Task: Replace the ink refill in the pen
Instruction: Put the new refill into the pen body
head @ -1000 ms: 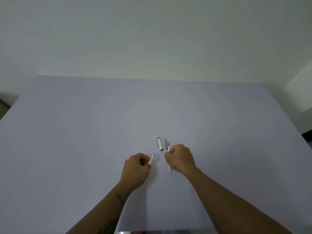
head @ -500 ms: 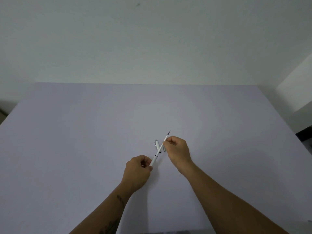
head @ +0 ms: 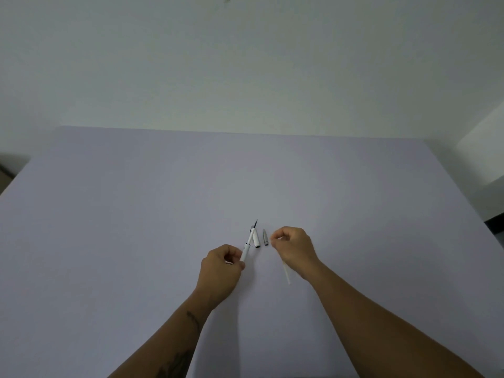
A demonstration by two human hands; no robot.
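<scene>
the refill (head: 254, 226) is now seated in the pen barrel (head: 247, 248), with only its dark tip left showing past the barrel's far end. the barrel is held tilted up and away in the left hand (head: 221, 264), the fingers curled shut around its near end. half a second ago the refill was still pinched at its middle by the right hand and only partly fed in; that pinch has been let go, so the insertion looks to be finished or close to it.

the right hand (head: 293, 251) has been drawn off to the right and is now clear of the barrel. its fingers are loosely curled with thumb and forefinger nearly touching; whether anything small is pinched there cannot be told. a thin white stick (head: 287, 274), probably the old refill, is seen lying on the table (head: 136, 227) just under and behind that hand; a second ago it was half hidden beneath the same hand.

the cap (head: 256, 239) and the small grey tip piece (head: 266, 237) are left lying on the table just beyond the hands, side by side, untouched across all three moments. by this reading, the tip piece is to be picked up next and screwed on over the exposed point.
</scene>
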